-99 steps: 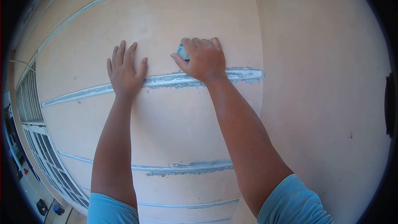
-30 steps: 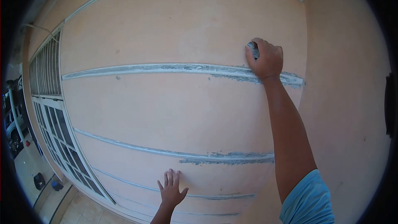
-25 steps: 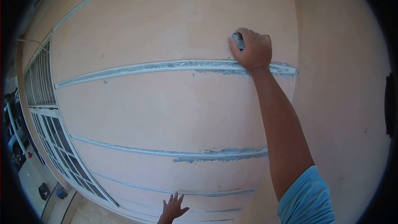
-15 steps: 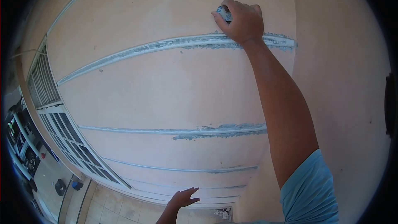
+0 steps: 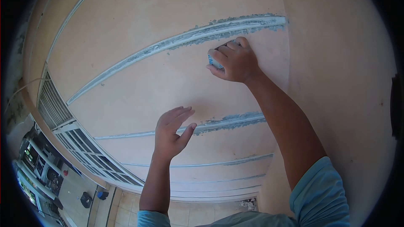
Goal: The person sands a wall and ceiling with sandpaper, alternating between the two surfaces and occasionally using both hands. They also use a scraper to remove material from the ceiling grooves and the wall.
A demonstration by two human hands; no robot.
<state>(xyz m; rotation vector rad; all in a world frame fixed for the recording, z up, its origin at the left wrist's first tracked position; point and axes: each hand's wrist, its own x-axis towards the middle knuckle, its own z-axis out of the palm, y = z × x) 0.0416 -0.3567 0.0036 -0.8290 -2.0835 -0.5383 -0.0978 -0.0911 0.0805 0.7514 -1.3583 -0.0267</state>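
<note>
My right hand (image 5: 237,61) is closed around a piece of sandpaper (image 5: 214,62), pale on the back with blue lettering. It is at the peach wall (image 5: 139,84), just under the upper white strip (image 5: 168,44), whose edges are rough with grey patches. Part of the sandpaper is hidden by my fingers. Lower and to the left, my left hand (image 5: 170,132) is raised with its fingers apart and nothing in it. Behind it runs a second white strip (image 5: 231,122), also patched with grey.
A side wall (image 5: 332,59) meets this one at a corner on the right. To the left are a louvred vent (image 5: 54,103) and a paned window (image 5: 90,151). Below lie floor tiles (image 5: 187,214), a black object (image 5: 86,199) and a blue one (image 5: 102,195).
My right hand has moved with the sandpaper from above the upper strip to below it. My left hand has risen from low down towards the wall. The view has tilted and shifted.
</note>
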